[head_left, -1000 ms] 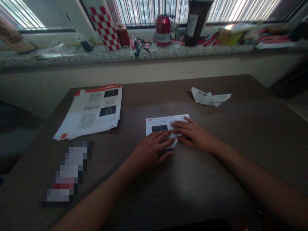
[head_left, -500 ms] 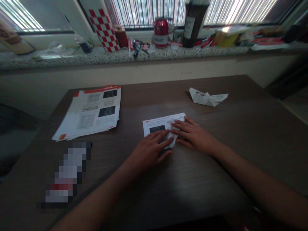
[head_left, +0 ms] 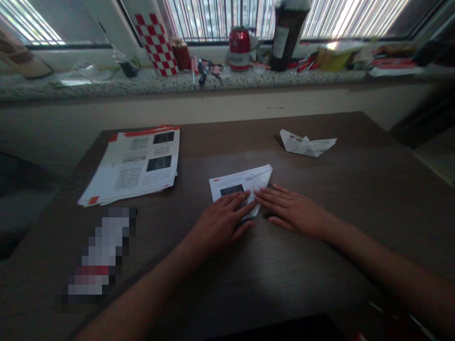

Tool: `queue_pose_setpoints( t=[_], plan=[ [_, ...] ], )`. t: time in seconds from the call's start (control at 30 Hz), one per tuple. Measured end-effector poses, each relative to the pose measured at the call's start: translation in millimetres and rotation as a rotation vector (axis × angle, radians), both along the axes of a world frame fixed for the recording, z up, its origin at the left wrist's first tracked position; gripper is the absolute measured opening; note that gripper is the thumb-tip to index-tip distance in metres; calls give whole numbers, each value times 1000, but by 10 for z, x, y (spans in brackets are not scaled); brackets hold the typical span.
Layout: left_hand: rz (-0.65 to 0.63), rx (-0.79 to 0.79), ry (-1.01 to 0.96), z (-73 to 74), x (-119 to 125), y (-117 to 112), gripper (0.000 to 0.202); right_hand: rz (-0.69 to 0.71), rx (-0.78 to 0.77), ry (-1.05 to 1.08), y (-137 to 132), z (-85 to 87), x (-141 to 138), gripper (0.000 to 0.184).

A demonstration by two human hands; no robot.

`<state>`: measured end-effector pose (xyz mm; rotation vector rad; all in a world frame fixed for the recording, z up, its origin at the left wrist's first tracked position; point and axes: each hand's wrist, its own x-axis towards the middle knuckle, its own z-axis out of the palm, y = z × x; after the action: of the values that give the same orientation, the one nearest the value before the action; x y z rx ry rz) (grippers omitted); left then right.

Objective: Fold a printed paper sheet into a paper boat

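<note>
A printed sheet of paper [head_left: 239, 183], partly folded, lies in the middle of the dark wooden table [head_left: 320, 246]. My left hand [head_left: 220, 221] lies flat on its near left part, fingers stretched out and pressing it down. My right hand [head_left: 295, 212] rests flat on the table beside the sheet's near right edge, fingertips touching the paper next to my left fingers. The sheet's far right corner stands slightly raised.
A folded paper boat [head_left: 307, 144] sits at the far right of the table. A stack of printed sheets [head_left: 135, 163] lies at the far left, a blurred-out object [head_left: 101, 253] in front of it. The stone windowsill [head_left: 106, 85] carries a red can [head_left: 239, 47], a dark bottle [head_left: 287, 33], a checkered carton [head_left: 156, 42] and clutter.
My right hand has slid back toward me off the sheet, leaving its right corner uncovered and lifting a little. My left hand has stayed pressed on the paper.
</note>
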<state>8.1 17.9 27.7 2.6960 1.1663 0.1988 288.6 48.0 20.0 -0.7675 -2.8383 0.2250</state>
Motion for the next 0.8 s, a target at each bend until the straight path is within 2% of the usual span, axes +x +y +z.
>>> queue_pose_setpoints(
  t=[0.13, 0.37, 0.8],
  plan=[
    [-11, -7, -7, -11, -26, 18, 54, -7, -19, -22, -23, -63, 45, 67],
    [-101, -34, -15, 49, -110, 52, 46, -26, -49, -37, -37, -69, 37, 67],
    [-88, -40, -2, 58, -91, 39, 46, -31, -58, -7, -65, -95, 33, 69]
  ],
)
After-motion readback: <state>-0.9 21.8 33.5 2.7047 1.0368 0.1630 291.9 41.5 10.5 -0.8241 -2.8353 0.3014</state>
